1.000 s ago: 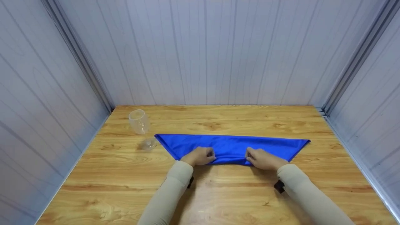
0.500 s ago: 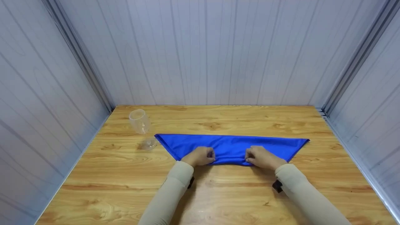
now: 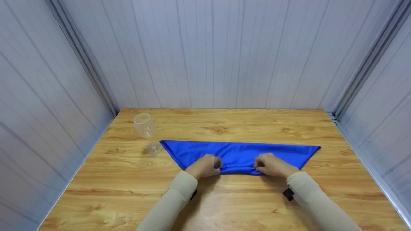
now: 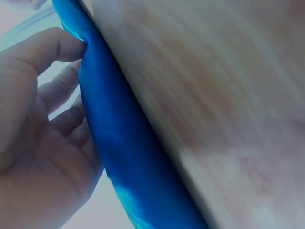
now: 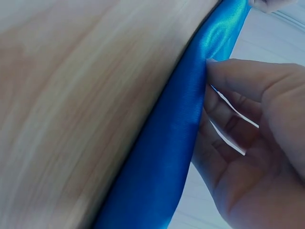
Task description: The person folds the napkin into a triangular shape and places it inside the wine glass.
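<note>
A clear stemmed glass (image 3: pixel 145 125) stands upright, mouth up, on the far left part of the wood-grained table (image 3: pixel 224 205), which has brown streaks and knots. Behind the table rises a pale back wall (image 3: pixel 199 54) marked with grey vertical lines, while a similar left wall (image 3: pixel 38 112) and right wall (image 3: pixel 385 128) flank it. Above the table's far corners run a left corner strip (image 3: pixel 82 57) and a right corner strip (image 3: pixel 369 57), both grey.
</note>
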Tool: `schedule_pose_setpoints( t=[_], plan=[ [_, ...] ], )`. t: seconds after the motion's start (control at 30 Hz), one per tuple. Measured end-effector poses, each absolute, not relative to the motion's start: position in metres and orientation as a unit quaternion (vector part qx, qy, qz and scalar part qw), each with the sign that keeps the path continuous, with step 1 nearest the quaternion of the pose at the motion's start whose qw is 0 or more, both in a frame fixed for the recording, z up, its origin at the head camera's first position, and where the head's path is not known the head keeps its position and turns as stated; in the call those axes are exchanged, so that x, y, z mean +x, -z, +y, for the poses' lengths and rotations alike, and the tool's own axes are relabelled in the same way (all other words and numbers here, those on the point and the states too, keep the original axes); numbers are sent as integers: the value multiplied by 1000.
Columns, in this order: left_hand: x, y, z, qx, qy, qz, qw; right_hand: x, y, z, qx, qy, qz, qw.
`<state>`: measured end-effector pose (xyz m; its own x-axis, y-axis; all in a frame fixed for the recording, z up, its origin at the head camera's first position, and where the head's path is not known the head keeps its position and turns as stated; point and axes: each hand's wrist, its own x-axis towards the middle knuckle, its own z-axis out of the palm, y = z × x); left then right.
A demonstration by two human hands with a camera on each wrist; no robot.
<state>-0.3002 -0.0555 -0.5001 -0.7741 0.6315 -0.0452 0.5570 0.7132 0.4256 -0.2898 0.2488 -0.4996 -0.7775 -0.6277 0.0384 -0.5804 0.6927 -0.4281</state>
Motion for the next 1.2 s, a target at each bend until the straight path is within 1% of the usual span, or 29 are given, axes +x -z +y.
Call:
schedule_pose_setpoints(
  t=[0.07, 0.17, 0.4, 0.5, 0.97, 1.2],
  plan=[
    [-297, 500, -57, 336, -190, 918, 92, -289, 500, 249, -330, 213, 918, 57],
    [-294, 502, -60, 359, -186, 912, 73, -287, 500, 249, -333, 214, 917, 56],
    [-287, 504, -61, 428, -194, 882, -26, -284, 499, 249, -352, 213, 910, 43],
    [-284, 502, -58, 433, -172, 884, -41, -283, 498, 249, -349, 216, 910, 47],
    [-273, 502, -50, 413, -117, 902, -36, -282, 497, 251, -341, 225, 911, 61],
    [-274, 505, -49, 418, -101, 901, -60, -281, 499, 252, -344, 222, 911, 58]
  ],
)
